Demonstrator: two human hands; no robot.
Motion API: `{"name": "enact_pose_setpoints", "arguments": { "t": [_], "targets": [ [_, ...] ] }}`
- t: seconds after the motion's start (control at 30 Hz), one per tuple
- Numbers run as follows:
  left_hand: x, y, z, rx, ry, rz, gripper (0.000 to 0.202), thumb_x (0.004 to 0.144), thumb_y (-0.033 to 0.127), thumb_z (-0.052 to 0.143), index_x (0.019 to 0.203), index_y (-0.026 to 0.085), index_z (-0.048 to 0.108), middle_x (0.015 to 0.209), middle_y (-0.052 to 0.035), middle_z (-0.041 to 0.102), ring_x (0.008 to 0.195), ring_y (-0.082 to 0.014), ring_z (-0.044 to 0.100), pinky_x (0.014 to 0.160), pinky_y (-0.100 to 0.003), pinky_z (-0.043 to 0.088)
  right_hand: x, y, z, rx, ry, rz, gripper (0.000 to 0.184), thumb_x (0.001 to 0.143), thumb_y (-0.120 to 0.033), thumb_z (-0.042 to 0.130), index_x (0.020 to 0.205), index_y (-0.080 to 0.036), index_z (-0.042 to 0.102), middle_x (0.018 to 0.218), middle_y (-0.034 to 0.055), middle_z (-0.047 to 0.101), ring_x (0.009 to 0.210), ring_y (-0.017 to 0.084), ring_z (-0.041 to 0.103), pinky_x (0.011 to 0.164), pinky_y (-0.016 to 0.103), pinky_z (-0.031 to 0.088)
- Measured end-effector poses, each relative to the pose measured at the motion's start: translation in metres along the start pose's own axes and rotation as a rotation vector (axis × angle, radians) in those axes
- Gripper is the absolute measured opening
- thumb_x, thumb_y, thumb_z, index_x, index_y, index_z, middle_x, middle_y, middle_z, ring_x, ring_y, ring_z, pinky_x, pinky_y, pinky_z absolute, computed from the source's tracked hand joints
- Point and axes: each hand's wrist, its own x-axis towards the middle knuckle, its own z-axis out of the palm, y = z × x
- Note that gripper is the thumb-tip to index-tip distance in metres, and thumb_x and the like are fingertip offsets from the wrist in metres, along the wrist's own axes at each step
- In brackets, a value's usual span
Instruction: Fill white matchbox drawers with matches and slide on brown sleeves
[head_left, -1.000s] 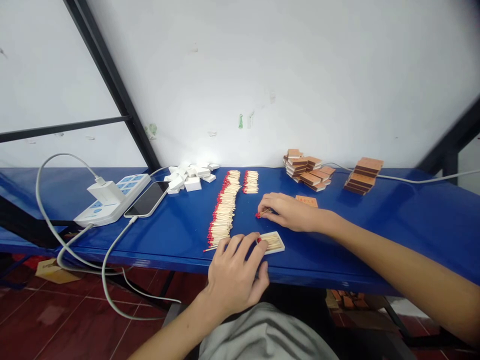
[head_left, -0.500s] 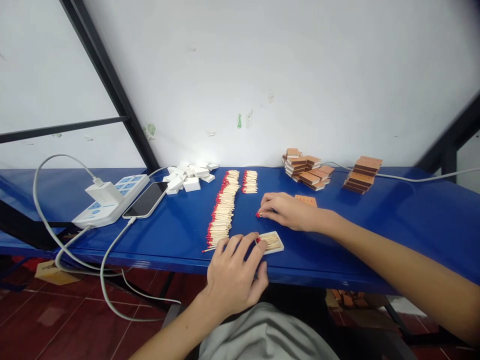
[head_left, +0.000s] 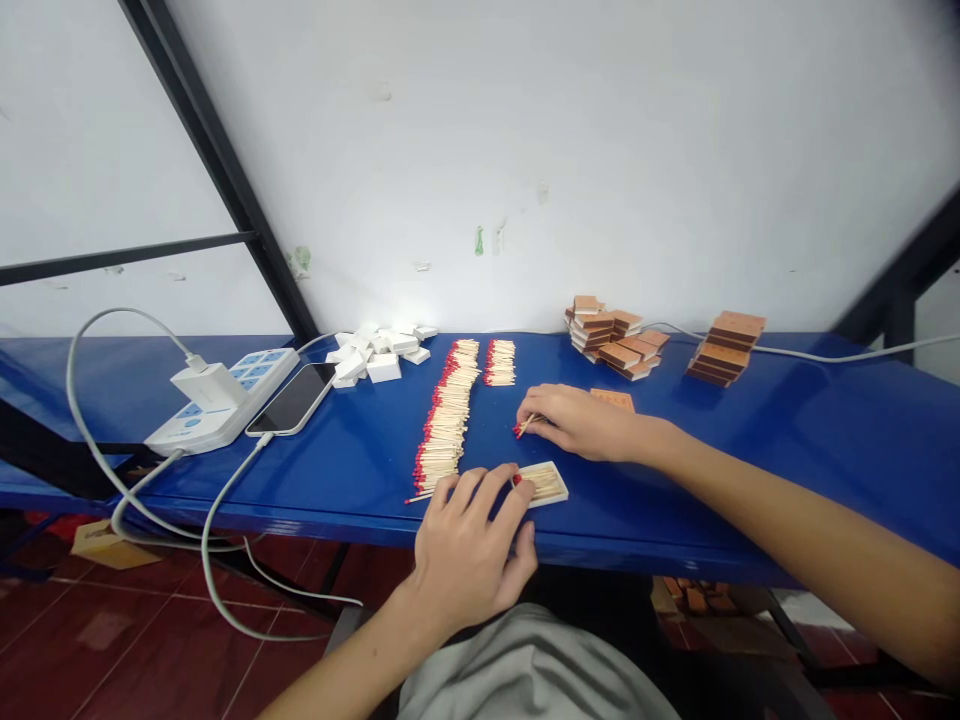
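Before you stands a white wall [head_left: 480, 130], marked with small scuffs [head_left: 385, 91] and green patches [head_left: 301, 262]. At your left, a black metal post [head_left: 216, 150] slants across it, joined by a thin crossbar [head_left: 127, 257]; a second dark post [head_left: 900, 275] rises at your right. Your glossy blue tabletop [head_left: 750, 480] runs along the wall and reflects light. Below you, the floor [head_left: 97, 670] is dark red tile with pale joints [head_left: 241, 680].
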Motion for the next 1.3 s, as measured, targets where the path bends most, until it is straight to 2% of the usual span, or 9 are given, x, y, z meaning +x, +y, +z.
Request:
{"name": "enact_pose_setpoints", "arguments": {
  "t": [0.3, 0.43, 0.6, 0.77, 1.07, 1.13, 1.23, 1.3],
  "targets": [
    [-0.001, 0.000, 0.001, -0.001, 0.007, -0.002, 0.031, 0.091, 0.028, 0.050, 0.119, 0.019, 0.061, 0.125, -0.0070, 0.066, 0.102, -0.0264, 0.058, 0.085, -0.042, 0.038, -0.001, 0.001, 0.002, 0.028, 0.011, -0.008, 0.021, 0.101, -0.025, 0.043, 0.099, -0.018, 0.063, 0.102, 0.0098, 0.066, 0.092, 0.022, 0.058, 0.084, 0.035, 0.042],
    [0.000, 0.001, -0.001, -0.038, -0.006, -0.061, 0.032, 0.091, 0.029, 0.052, 0.121, 0.020, 0.061, 0.126, -0.0067, 0.066, 0.105, -0.0267, 0.057, 0.089, -0.043, 0.039, -0.002, 0.001, 0.000, 0.067, 0.013, -0.024, 0.022, 0.101, -0.026, 0.043, 0.100, -0.018, 0.063, 0.101, 0.0097, 0.067, 0.093, 0.022, 0.059, 0.084, 0.036, 0.043],
    [0.004, 0.003, -0.008, -0.085, -0.052, -0.146, 0.031, 0.096, 0.029, 0.050, 0.125, 0.022, 0.058, 0.129, -0.0056, 0.064, 0.112, -0.0267, 0.053, 0.096, -0.043, 0.037, -0.003, -0.005, -0.007, 0.116, 0.001, -0.034, 0.022, 0.100, -0.027, 0.046, 0.099, -0.018, 0.066, 0.099, 0.0084, 0.069, 0.091, 0.021, 0.060, 0.083, 0.034, 0.044],
    [0.008, 0.003, -0.013, -0.140, -0.125, -0.197, 0.027, 0.099, 0.025, 0.047, 0.125, 0.025, 0.055, 0.122, -0.0027, 0.067, 0.110, -0.0239, 0.053, 0.095, -0.041, 0.037, -0.002, -0.009, -0.017, 0.123, -0.016, -0.016, 0.022, 0.097, -0.025, 0.051, 0.098, -0.016, 0.071, 0.099, 0.0092, 0.071, 0.089, 0.020, 0.063, 0.080, 0.032, 0.045],
    [0.006, 0.001, -0.012, -0.148, -0.092, -0.204, 0.031, 0.098, 0.024, 0.050, 0.129, 0.023, 0.050, 0.121, -0.0041, 0.066, 0.108, -0.0243, 0.053, 0.094, -0.041, 0.037, -0.004, -0.015, -0.032, 0.196, 0.042, -0.001, 0.028, 0.097, -0.032, 0.051, 0.096, -0.015, 0.073, 0.094, 0.0087, 0.073, 0.084, 0.019, 0.064, 0.078, 0.031, 0.047],
    [0.006, 0.001, -0.012, -0.142, -0.075, -0.201, 0.032, 0.098, 0.024, 0.050, 0.129, 0.022, 0.049, 0.119, -0.0048, 0.066, 0.106, -0.0240, 0.054, 0.093, -0.040, 0.038, -0.005, -0.020, -0.036, 0.289, -0.002, 0.000, 0.026, 0.095, -0.034, 0.055, 0.095, -0.016, 0.074, 0.095, 0.0080, 0.074, 0.085, 0.018, 0.065, 0.077, 0.030, 0.048],
    [0.006, 0.002, -0.011, -0.128, -0.047, -0.204, 0.028, 0.097, 0.024, 0.051, 0.124, 0.022, 0.050, 0.115, -0.0046, 0.067, 0.104, -0.0238, 0.055, 0.091, -0.040, 0.038, -0.009, -0.031, -0.039, 0.444, -0.162, -0.049, 0.023, 0.093, -0.034, 0.059, 0.096, -0.017, 0.074, 0.094, 0.0058, 0.074, 0.085, 0.017, 0.066, 0.076, 0.028, 0.048],
    [0.006, 0.002, -0.010, -0.123, -0.034, -0.207, 0.023, 0.096, 0.024, 0.051, 0.119, 0.022, 0.051, 0.112, -0.0037, 0.068, 0.102, -0.0232, 0.056, 0.090, -0.039, 0.037, -0.010, -0.039, -0.038, 0.470, -0.213, -0.087, 0.022, 0.093, -0.032, 0.059, 0.096, -0.017, 0.075, 0.092, 0.0045, 0.074, 0.080, 0.016, 0.065, 0.074, 0.028, 0.048]
  ]
}}
